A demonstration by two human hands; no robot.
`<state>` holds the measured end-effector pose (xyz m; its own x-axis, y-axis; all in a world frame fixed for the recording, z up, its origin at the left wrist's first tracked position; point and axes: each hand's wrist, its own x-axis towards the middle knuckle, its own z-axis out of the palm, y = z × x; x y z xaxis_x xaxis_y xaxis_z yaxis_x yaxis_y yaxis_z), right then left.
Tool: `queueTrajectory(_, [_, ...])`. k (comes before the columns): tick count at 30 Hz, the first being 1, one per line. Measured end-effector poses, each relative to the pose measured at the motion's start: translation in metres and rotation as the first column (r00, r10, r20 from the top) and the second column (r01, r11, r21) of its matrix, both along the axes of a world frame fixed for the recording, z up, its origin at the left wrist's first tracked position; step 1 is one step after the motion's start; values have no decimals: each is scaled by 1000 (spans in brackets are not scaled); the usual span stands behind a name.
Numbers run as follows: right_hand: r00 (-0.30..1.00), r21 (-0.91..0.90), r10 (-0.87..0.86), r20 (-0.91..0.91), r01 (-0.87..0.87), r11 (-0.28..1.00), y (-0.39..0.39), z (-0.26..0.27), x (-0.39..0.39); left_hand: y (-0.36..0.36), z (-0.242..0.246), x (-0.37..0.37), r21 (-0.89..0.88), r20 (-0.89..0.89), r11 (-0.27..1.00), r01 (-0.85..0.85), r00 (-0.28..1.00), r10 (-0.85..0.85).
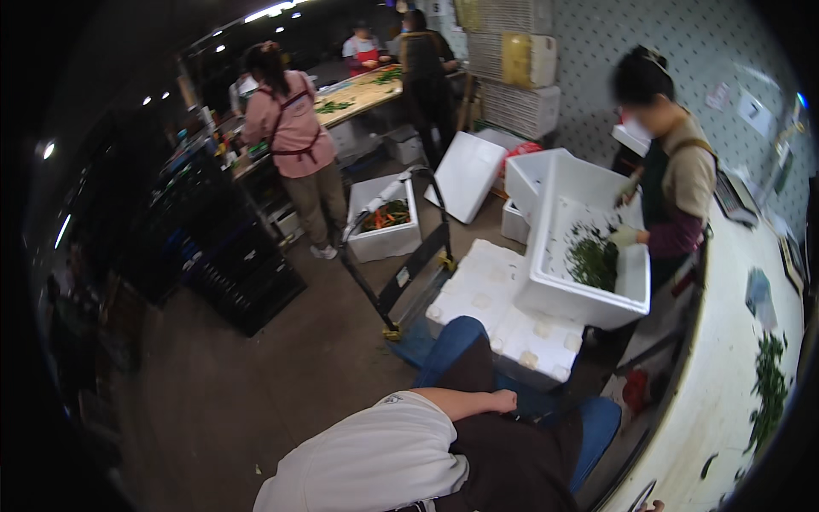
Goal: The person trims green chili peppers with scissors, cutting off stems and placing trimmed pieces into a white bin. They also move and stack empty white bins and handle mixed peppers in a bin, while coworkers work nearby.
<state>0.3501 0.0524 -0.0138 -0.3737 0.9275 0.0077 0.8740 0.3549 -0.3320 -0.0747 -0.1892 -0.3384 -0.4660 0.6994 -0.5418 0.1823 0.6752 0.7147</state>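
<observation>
My left hand point(504, 400) rests over my lap at the dark apron point(512, 454), its fingers curled. Nothing shows in it, but its palm is hidden. Only a few fingertips of my right hand point(654, 506) show at the bottom edge, by the white worktable point(697, 409). A thin dark loop point(642, 495), perhaps a tool handle, is beside them; whether they hold it is unclear. Along the table's far side lies a bunch of green leafy stems point(770, 390). One loose leaf point(708, 466) is nearer to me.
Before my knees, white foam boxes point(480, 281) sit on a blue platform trolley point(409, 349). A gloved co-worker point(681, 173) reaches into an open foam box point(544, 256) of greens point(594, 259). Another box point(384, 246) holds orange-and-green produce. Black crates point(249, 288) stand left; other people work behind.
</observation>
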Motion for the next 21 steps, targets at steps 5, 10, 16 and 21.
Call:
queueTrajectory(5, [913, -38, 408, 15, -408, 912, 17, -22, -105, -10, 17, -9, -33, 149, 998, -61, 987, 65])
queueTrajectory(10, [706, 330, 707, 34, -676, 659, 58, -60, -183, -67, 81, -23, 83, 762, 802, -592, 557, 332])
queueTrajectory(16, [646, 398, 704, 293, -753, 525, 114, -99, -198, -133, 131, -30, 196, 947, 600, -776, 308, 88])
queueTrajectory(21, [616, 407, 695, 370, -780, 475, 132, -121, -192, -162, 141, -29, 212, 967, 521, -827, 254, 9])
